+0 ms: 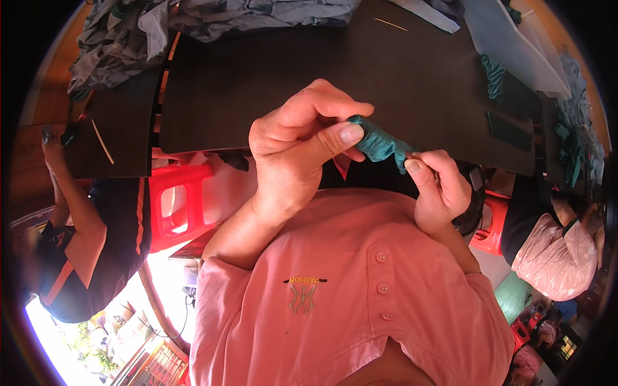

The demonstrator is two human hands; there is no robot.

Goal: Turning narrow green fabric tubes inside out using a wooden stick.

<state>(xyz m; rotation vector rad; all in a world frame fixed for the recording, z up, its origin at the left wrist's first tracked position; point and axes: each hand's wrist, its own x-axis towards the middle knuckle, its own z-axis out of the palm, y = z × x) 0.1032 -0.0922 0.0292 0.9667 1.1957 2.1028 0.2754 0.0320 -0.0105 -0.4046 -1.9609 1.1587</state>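
A small, gathered piece of teal fabric with a soft sheen is stretched between my two hands, above the near edge of the dark table. My left hand pinches its upper left end between thumb and bent fingers. At the lower right end, my right hand grips it between thumb and forefinger. The fabric looks bunched and twisted, narrowing toward the right hand. Whether anything is inside it cannot be seen.
Grey cloth is heaped at the far left of the dark table. A thin stick lies at the back. Crinkled teal fabric lies beside a translucent bin. Co-workers sit left and right; a red stool stands left.
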